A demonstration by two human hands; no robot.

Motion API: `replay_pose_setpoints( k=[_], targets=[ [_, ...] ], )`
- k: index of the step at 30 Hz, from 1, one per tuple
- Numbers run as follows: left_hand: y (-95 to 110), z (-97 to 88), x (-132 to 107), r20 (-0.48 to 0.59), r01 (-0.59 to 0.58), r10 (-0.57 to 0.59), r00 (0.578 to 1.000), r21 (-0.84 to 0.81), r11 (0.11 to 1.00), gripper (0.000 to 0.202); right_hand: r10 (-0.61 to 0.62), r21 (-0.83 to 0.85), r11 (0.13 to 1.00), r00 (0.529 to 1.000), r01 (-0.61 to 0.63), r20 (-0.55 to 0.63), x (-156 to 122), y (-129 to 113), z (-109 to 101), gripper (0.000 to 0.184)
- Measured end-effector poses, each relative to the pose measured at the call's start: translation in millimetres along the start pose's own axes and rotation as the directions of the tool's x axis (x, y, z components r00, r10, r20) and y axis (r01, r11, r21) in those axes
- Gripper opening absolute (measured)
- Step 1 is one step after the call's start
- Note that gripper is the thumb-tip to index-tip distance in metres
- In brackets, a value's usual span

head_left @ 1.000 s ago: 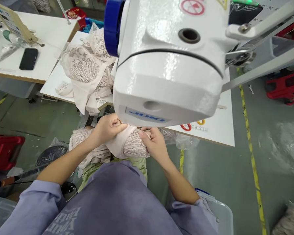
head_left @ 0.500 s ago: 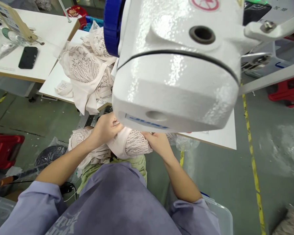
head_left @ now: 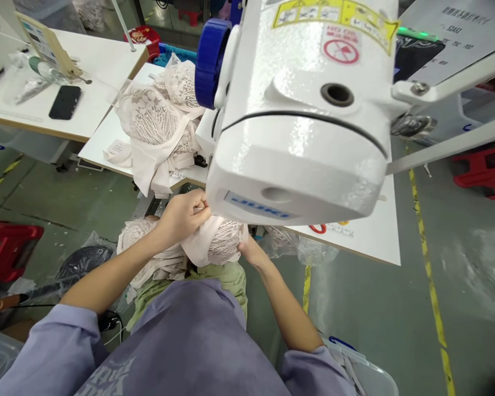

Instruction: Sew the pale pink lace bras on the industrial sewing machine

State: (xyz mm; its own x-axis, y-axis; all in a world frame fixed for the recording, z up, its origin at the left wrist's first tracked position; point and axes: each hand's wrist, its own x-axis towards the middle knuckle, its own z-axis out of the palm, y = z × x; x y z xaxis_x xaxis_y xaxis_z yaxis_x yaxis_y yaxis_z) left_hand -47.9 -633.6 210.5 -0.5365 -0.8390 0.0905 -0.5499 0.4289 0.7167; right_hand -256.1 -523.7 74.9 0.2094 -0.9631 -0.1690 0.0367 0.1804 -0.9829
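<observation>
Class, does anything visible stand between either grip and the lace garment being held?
Nothing visible does: the left grip pinches the beige lace garment directly, and the right grip is at its edge, fingers mostly hidden.

- Our right hand (head_left: pixel 251 251) is blurred, partly hidden behind the lace fabric (head_left: pixel 223 243).
- Sewing machine (head_left: pixel 301 165) cut off above.
- We can't read the label (head_left: pixel 117 149).

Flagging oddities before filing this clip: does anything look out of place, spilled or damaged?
Two untidy spots: crumpled clear plastic lies loose on the floor at right, and part of the lace pile hangs past the edge of the table. Both look stray; no damage shows.
</observation>
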Motion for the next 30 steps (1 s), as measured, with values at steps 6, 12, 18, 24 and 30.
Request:
replay_pose_setpoints(
  k=[6,12,18,24,30],
  targets=[
    [-3.4,0.2,1.7,-0.019,-0.009,0.009,1.000,-0.007,1.000,0.010,0.122,0.191,0.963,0.940,-0.190,0.318,-14.8,33.8,-11.9,0.073],
    [3.4,2.9,2.2,-0.011,-0.023,0.023,1.000,-0.013,1.000,0.012,0.269,0.338,0.895,0.957,-0.291,0.112,-44.4,42.7,-19.0,0.052],
    [2.8,-0.1,-0.2,0.022,0.005,-0.006,1.000,0.041,0.999,0.009,0.274,0.392,0.895,0.955,-0.211,-0.111,-76.2,30.1,-14.5,0.058],
    [36.8,5.9,-46.6,-0.143,-0.406,0.438,0.888,0.208,0.890,0.021,0.090,0.101,0.991,0.994,-0.085,-0.055,-96.6,-37.1,-13.4,0.047],
    [66.6,22.7,-80.1,0.550,-0.552,0.502,0.668,-0.086,0.829,0.047,0.027,-0.494,0.841,0.893,0.223,0.449,-97.5,-125.2,24.5,0.030]
  ],
)
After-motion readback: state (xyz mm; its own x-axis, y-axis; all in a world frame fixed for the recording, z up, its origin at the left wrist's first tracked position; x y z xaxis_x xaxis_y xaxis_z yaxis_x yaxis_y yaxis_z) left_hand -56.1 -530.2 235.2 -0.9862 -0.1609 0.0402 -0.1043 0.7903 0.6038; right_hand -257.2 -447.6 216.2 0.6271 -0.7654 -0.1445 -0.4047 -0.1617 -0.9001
